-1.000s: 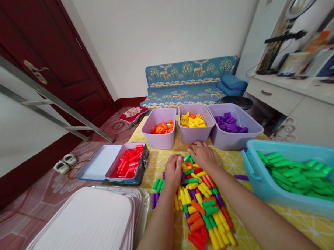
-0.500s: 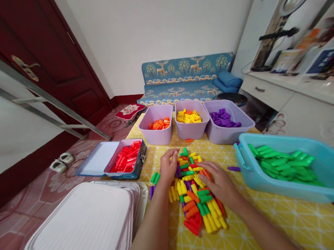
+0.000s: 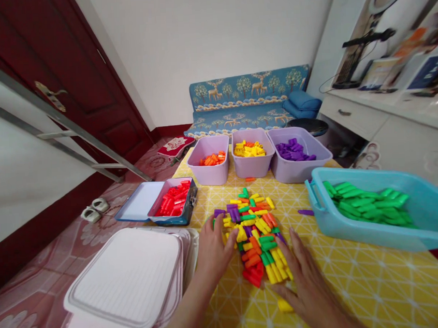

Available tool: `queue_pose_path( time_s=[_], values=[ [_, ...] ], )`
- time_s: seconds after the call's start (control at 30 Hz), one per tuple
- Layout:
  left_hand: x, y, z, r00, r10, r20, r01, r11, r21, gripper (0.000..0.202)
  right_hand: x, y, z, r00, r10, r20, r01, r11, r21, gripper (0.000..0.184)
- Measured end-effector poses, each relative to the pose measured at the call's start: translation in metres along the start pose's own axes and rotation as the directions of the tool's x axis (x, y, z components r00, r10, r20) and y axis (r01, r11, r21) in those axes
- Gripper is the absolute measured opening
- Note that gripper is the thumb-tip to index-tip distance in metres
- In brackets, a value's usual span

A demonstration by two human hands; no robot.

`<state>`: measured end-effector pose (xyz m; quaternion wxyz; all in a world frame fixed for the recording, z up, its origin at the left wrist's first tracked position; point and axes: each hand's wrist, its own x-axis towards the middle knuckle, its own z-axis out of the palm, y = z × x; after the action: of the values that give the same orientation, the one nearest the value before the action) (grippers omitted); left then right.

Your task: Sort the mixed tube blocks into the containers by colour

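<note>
deer-print blue sofa point(image 3: 250, 102), dark red door point(image 3: 80, 59), grey ladder point(image 3: 58, 134), pale shoes point(image 3: 90, 215)

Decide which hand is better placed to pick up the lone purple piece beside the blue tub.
Probably the right hand: fingers spread, it is on the same side of the mixed pile as the purple piece and nearer to it. The left hand is on the pile's opposite side.

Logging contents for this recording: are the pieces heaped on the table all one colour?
No, the heap of pieces shows red, orange, yellow, green and purple together.
</note>
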<state>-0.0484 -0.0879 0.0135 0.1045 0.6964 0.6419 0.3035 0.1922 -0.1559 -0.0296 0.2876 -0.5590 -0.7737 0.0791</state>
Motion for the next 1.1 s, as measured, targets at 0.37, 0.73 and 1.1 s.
queue_pose_path(
  time_s=[0.37,0.73,1.1],
  values=[
    [0.010,0.028,0.035,0.969,0.214,0.123,-0.206,0.976,-0.073,0.083,0.096,0.014,0.029,0.999,-0.015,0.048,0.007,0.988,0.153,0.071],
    [0.042,0.037,0.055,0.984,0.177,0.024,-0.171,0.971,-0.167,0.056,0.099,0.018,0.028,1.000,0.004,-0.014,-0.001,0.972,0.236,0.068],
    [0.041,0.038,0.054,0.989,0.148,0.024,-0.147,0.988,-0.052,0.052,0.099,0.023,0.030,1.000,0.010,-0.019,-0.005,0.969,0.248,0.063]
  ],
)
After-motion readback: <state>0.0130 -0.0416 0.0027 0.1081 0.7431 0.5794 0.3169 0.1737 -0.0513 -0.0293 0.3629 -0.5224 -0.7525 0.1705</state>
